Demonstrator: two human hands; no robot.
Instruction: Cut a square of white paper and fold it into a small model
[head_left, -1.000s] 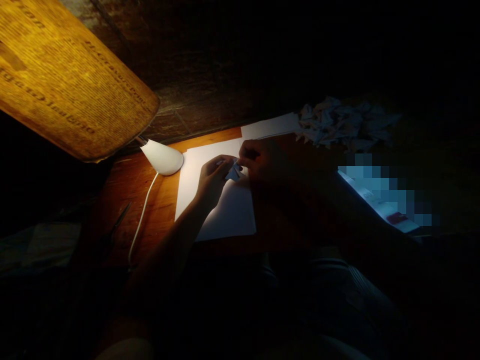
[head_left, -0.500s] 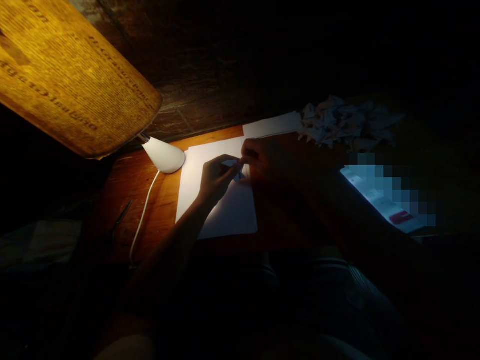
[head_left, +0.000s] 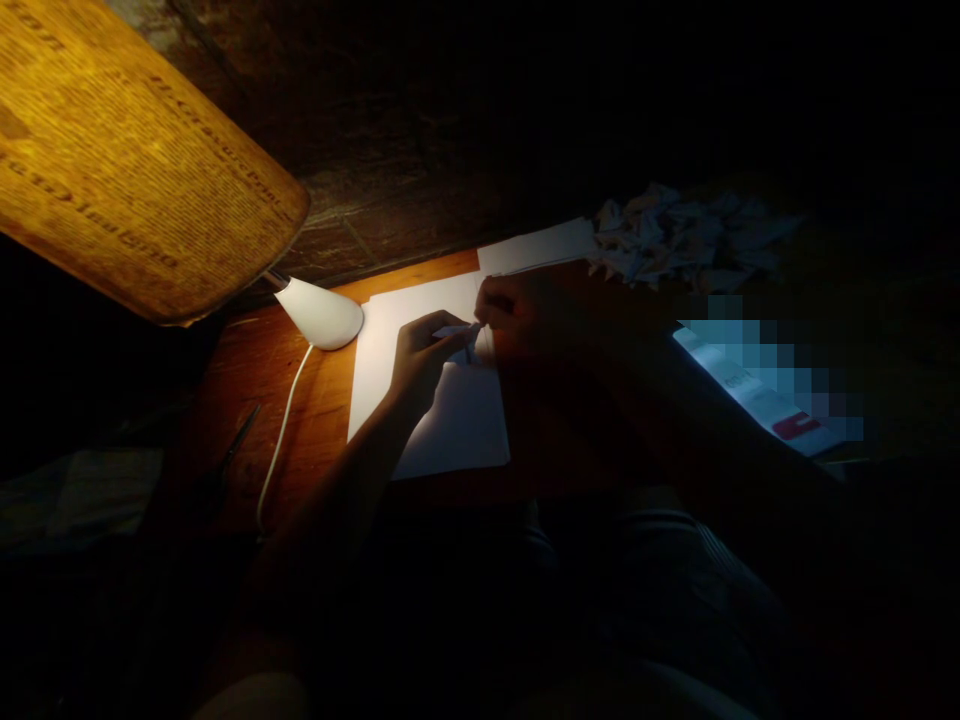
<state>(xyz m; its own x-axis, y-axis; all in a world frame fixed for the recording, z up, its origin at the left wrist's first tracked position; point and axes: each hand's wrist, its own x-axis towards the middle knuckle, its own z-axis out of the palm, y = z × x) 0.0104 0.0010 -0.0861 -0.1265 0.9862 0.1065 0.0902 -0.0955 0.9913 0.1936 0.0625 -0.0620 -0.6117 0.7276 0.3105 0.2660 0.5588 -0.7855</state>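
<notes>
Above the white paper sheets (head_left: 450, 430) on the desk, my left hand (head_left: 418, 352) pinches a small folded piece of paper (head_left: 459, 331) between thumb and fingers. My right hand (head_left: 504, 303) meets it from the right, its fingers curled and closed at the paper's right tip. The exact fold is too small and dark to make out. Shadow covers most of my right hand and forearm.
A lit lamp with a printed shade (head_left: 150, 170) and white base (head_left: 322, 315) stands left, its white cord (head_left: 281, 440) running down. Dark scissors or a pen (head_left: 241, 437) lie beyond it. More paper (head_left: 536, 246), a pile of folded papers (head_left: 667, 235) and a glowing screen (head_left: 757, 390) are right.
The folded paper has tilted flatter in my left hand, and my left fingers have shifted slightly. My right hand stays at its tip. The whole view has drifted a little.
</notes>
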